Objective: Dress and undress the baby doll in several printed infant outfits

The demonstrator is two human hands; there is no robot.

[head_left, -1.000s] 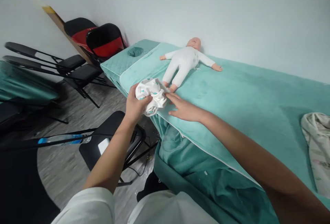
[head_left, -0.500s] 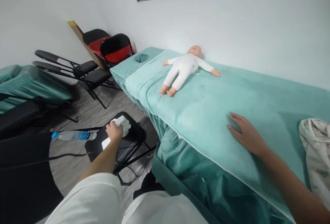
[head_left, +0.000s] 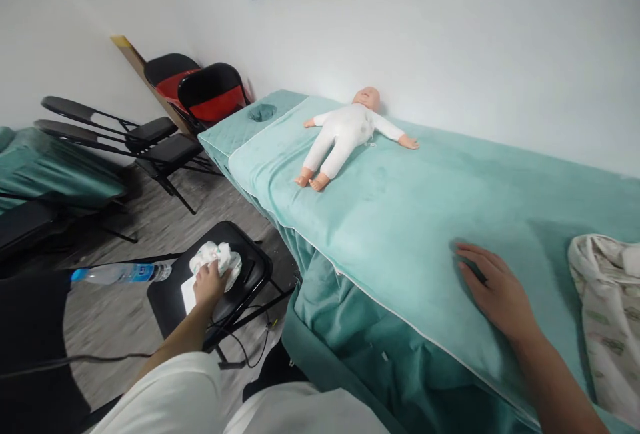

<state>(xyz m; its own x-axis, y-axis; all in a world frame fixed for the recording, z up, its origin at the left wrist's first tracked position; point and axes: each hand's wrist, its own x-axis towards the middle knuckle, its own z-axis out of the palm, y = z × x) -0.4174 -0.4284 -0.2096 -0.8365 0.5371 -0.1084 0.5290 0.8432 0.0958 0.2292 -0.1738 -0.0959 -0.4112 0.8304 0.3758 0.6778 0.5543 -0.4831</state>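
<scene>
Cloth (head_left: 213,255) on chair (head_left: 167,297), L hand (head_left: 210,285) fingers apprx. closed on it, R hand (head_left: 496,293) fingers loosely spread at bed (head_left: 400,221); step judged set-down, next req. release.

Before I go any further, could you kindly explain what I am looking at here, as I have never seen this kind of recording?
Of course. There is no machine here, only a person's two bare hands. The view comes from one camera worn on the head, looking forward and down.

The left hand is at a black folding chair, its fingers on a crumpled white cloth; I cannot tell how firm the grip is. The right hand is palm down at the green bed, with nothing clearly held.

On the bed, a doll in white lies on its back, arms spread. Nearer the right hand lies a patterned fabric.
</scene>
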